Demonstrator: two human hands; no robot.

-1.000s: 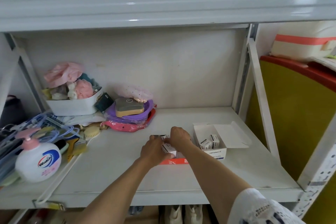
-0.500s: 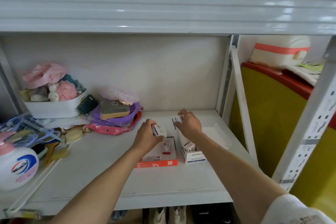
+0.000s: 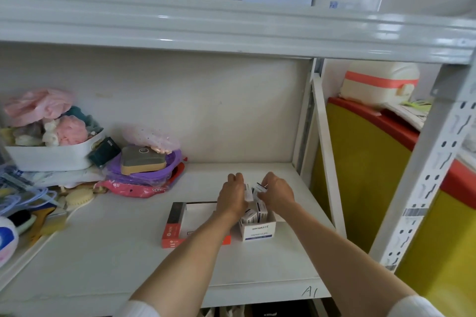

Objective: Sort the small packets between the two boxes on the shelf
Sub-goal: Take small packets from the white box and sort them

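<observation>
left hand: I saw it curled over the far end of the white box, fingers closed round a small white packet held upright.
right hand: just beside the left, pinching a second packet with a dark stripe at its top edge; both hands were gripping, neither loose.
white box: sat directly under both hands on the shelf, open-topped, with more packets standing on end inside, tightly packed.
red box: lay flat, left of the left wrist and touching or nearly touching the white box; its tray looked mostly bare, though the forearm hid the right part.
step, my read: both packets were being seated into the white box's back row.
how to do it well: I'd have lowered one packet at a time, kept each upright and parallel to the ones already in, and used the free fingers to hold the row apart.
risk: the box looked light; pushing down hard could have slid it or tipped the standing packets.
unclear: packet print was too small for me to tell the sorting rule.
</observation>
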